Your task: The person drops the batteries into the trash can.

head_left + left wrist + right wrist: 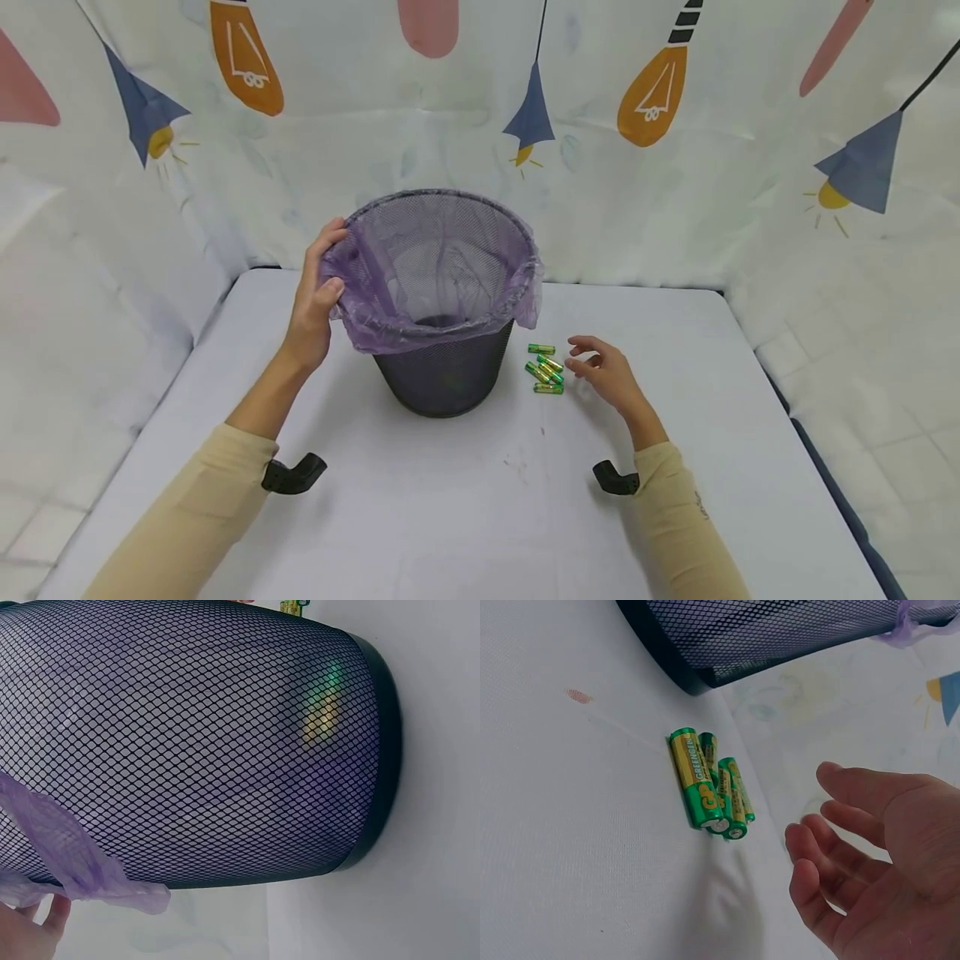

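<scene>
A black mesh wastebasket (442, 379) stands on the white table, lined with a thin purple bag (420, 333) folded over its rim. My left hand (309, 312) grips the rim and liner on the left side, thumb outside. In the left wrist view, a blurred green and yellow patch (322, 709) shows through the mesh. Several green and gold batteries (694, 780) lie close together to the right of the basket. Just right of them, my right hand (606, 377) hovers with loosely bent fingers apart and nothing between them.
The white table (465, 517) reaches back to a fabric wall (637, 217) printed with lamps and bulbs. Similar fabric hangs at both sides. A black curved piece sits at each wrist, and a small reddish mark (579, 696) stains the tabletop.
</scene>
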Action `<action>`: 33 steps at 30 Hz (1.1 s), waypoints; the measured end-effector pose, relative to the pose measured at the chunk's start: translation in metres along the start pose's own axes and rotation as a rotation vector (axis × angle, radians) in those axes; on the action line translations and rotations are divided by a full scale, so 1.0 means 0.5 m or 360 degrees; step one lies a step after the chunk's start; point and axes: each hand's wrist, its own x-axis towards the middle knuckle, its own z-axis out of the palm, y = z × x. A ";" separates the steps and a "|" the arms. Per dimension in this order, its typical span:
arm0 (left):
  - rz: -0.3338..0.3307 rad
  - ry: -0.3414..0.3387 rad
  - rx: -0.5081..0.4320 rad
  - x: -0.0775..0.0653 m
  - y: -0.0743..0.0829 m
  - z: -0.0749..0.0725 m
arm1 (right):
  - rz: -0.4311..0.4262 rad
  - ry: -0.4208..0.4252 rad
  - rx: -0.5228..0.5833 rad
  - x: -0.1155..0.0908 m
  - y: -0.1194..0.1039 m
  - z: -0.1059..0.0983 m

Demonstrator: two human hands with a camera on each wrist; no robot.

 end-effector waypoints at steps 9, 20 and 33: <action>-0.0011 -0.0013 0.0027 -0.001 0.004 -0.005 | -0.0009 0.0017 -0.0076 0.005 0.014 0.011; -0.0028 -0.0044 0.0002 0.002 -0.002 -0.008 | 0.0074 0.0016 -0.0141 0.009 0.023 0.030; -0.0021 -0.0047 -0.0012 0.004 -0.001 -0.005 | -0.0004 0.0048 -0.0234 0.008 0.031 0.047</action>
